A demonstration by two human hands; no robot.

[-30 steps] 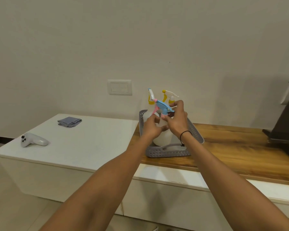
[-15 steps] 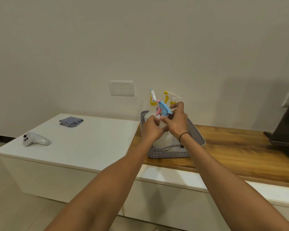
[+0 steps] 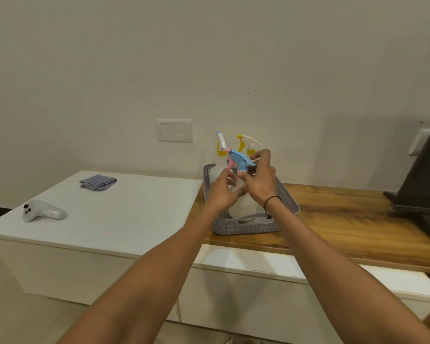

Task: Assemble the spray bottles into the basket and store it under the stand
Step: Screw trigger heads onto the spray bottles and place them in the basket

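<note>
A grey perforated basket [image 3: 248,228] sits on the wooden counter, holding three white spray bottles. The nearest bottle [image 3: 242,207] carries a blue and pink spray head [image 3: 238,160]. My left hand [image 3: 221,191] grips this bottle's neck. My right hand [image 3: 260,181] holds the blue spray head at its collar, thumb and fingers around it. Behind stand two bottles with yellow collars: one with a blue-tipped head [image 3: 221,145], one with a yellow-tipped head [image 3: 248,144]. Their bodies are mostly hidden by my hands.
The wooden counter [image 3: 345,219] runs right, ending at a dark slanted stand [image 3: 422,184]. A lower white cabinet top [image 3: 124,212] on the left holds a folded grey cloth [image 3: 97,182] and a white controller [image 3: 41,211]. A wall switch plate [image 3: 174,130] is behind.
The blue spray head has turned slightly on the bottle neck between my fingers. Both hands stay at the basket; the view has shifted a little.
</note>
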